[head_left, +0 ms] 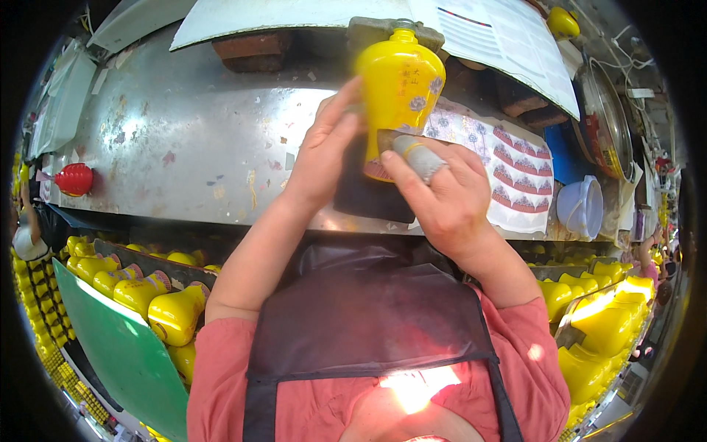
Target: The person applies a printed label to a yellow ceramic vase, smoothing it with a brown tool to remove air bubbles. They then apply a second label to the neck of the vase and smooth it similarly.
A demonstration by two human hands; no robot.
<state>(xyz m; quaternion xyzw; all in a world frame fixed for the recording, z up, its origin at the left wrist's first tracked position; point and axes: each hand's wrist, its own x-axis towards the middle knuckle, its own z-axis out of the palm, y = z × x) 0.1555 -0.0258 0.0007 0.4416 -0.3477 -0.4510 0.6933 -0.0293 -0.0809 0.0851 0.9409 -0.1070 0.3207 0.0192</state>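
A glossy yellow bottle (390,81) with purple flower decals and small dark lettering lies neck away from me, its neck at a grey block (434,34). Under its near end is a dark pad (375,202). My left hand (328,144) grips the bottle's left side, its fingers slightly blurred. My right hand (449,191) has a grey wrap (420,158) round one finger. It is closed on a thin flat brownish piece (389,140) pressed against the bottle's lower body; its exact kind is partly hidden.
Right of the bottle lie decal sheets (519,177) and a pale bucket (580,206). A red container (74,179) stands at the metal table's (184,147) left. Boards on bricks (254,50) cross the back. Yellow bottles fill racks at left (177,313) and right (607,324), beside a green panel (118,353).
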